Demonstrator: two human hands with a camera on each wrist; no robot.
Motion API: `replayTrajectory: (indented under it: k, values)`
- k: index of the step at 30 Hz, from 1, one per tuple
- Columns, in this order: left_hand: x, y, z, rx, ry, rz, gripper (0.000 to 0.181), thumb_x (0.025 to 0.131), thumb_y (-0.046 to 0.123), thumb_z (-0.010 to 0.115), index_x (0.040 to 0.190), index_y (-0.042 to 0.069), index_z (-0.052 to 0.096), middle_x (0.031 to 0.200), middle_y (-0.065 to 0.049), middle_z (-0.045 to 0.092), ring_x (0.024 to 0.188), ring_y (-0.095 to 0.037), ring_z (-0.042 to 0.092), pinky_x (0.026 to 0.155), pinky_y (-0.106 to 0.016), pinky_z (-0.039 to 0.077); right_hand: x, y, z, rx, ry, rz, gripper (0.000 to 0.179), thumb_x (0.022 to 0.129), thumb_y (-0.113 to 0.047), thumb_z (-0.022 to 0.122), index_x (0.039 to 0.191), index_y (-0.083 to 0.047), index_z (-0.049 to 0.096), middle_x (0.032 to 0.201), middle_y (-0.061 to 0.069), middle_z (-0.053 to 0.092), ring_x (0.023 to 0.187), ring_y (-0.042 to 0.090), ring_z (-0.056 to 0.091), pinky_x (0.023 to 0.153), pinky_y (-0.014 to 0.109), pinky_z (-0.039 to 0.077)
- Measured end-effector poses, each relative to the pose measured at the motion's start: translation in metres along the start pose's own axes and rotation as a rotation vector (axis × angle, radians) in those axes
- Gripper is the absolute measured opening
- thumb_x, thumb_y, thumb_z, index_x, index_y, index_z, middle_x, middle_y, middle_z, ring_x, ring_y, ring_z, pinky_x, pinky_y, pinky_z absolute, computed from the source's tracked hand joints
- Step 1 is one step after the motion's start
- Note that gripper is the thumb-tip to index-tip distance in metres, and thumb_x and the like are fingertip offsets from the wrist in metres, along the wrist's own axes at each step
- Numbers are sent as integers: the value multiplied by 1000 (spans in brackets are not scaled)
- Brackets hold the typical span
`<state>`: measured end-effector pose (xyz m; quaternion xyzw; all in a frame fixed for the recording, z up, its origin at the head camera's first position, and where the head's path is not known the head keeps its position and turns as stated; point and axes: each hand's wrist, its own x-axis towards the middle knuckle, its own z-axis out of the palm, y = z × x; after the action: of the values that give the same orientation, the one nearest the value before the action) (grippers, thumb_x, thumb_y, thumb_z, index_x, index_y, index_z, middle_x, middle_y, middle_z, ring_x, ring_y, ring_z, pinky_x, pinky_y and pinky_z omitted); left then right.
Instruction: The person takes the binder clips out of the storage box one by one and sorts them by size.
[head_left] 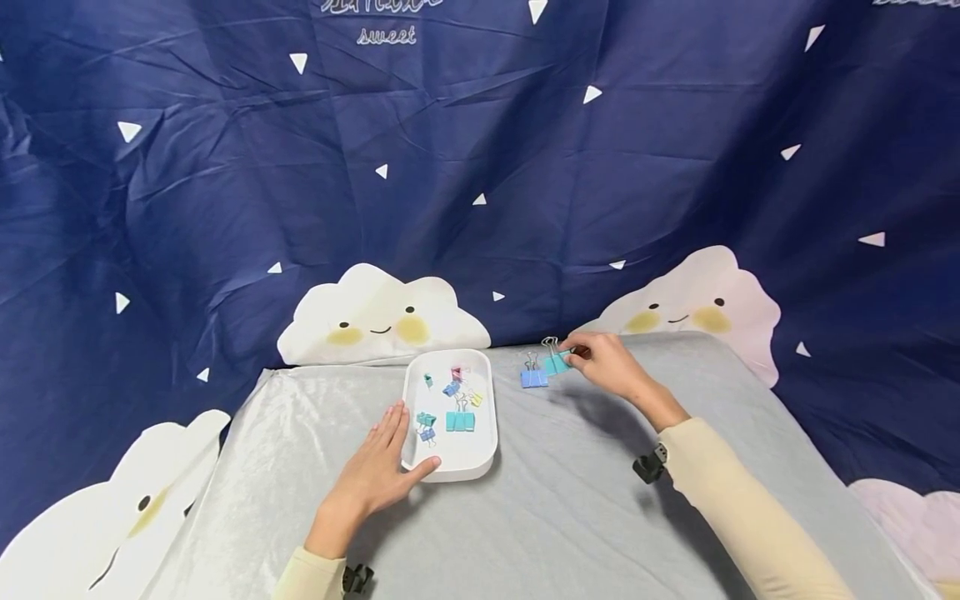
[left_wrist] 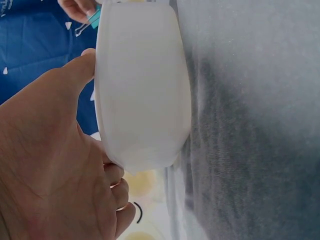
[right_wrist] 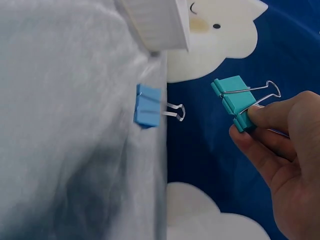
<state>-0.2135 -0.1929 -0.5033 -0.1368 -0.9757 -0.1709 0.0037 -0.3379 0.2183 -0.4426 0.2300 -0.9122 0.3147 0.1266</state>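
Observation:
My right hand (head_left: 611,364) pinches a large teal binder clip (right_wrist: 231,95) by one end, thumb on one side and fingers on the other. In the right wrist view that clip is off the table, its wire handles pointing away from the grey cloth. Just left of it a blue binder clip (head_left: 534,379) stands on the cloth. My left hand (head_left: 377,467) lies along the near-left corner of a white tray (head_left: 465,460), fingers extended along its left rim and thumb at the front rim. Inside the tray lie another large teal clip (head_left: 460,421) and several smaller coloured clips.
A grey cloth (head_left: 570,500) covers the table. Behind its far edge hangs a dark blue curtain (head_left: 525,167) printed with white triangles and smiling clouds. Within the tray are a pink clip (head_left: 457,374) and a yellow clip (head_left: 476,399), among others.

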Motion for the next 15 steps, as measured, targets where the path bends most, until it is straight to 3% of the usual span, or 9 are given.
replayTrajectory:
  k: [15]
  values:
    - [0,-1,0,-1,-18,-2,108,99,73,54,169,-1,18,179,-16,12,167,-31,11,136,-53,20,-10,35,-11,25,10,133,21,100,-5,69,118,-1,78,115,18,80,99,31,76,86,44,62]
